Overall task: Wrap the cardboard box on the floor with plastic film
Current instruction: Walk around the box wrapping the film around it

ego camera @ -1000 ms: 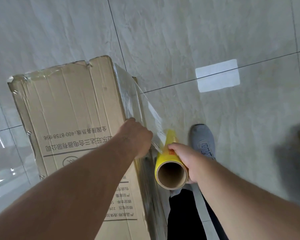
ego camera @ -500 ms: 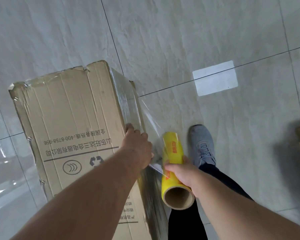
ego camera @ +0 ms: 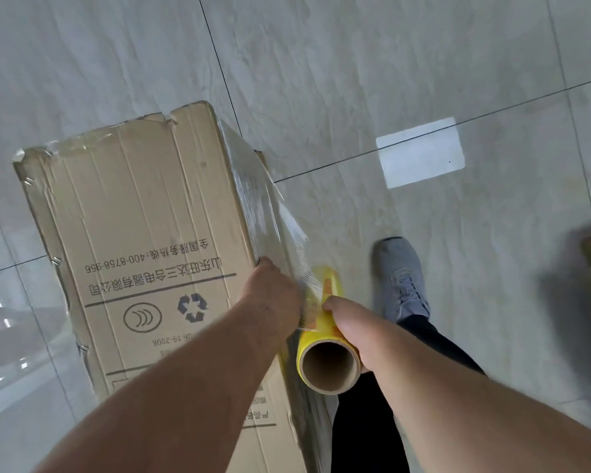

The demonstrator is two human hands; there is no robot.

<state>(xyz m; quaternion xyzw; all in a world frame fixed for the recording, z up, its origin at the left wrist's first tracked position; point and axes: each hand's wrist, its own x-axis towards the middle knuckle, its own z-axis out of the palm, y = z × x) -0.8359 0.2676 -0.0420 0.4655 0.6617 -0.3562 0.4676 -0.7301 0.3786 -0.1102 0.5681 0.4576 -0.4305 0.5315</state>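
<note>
Cardboard box (ego camera: 144,240) stands on the tiled floor (ego camera: 355,80) at left of frame, plastic film (ego camera: 270,213) clinging to its right side. Left hand (ego camera: 273,298) presses that top edge, fingers hidden. Right hand (ego camera: 352,329) grasps the yellow film roll (ego camera: 325,349) at lower centre, beside a grey shoe (ego camera: 401,278).

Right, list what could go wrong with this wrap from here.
1. The film stretched between box and roll looks thin and bunched near the left hand; it may tear or wrinkle.
2. The right hand holds the roll near one end, so it could tilt and the film wander.
</note>
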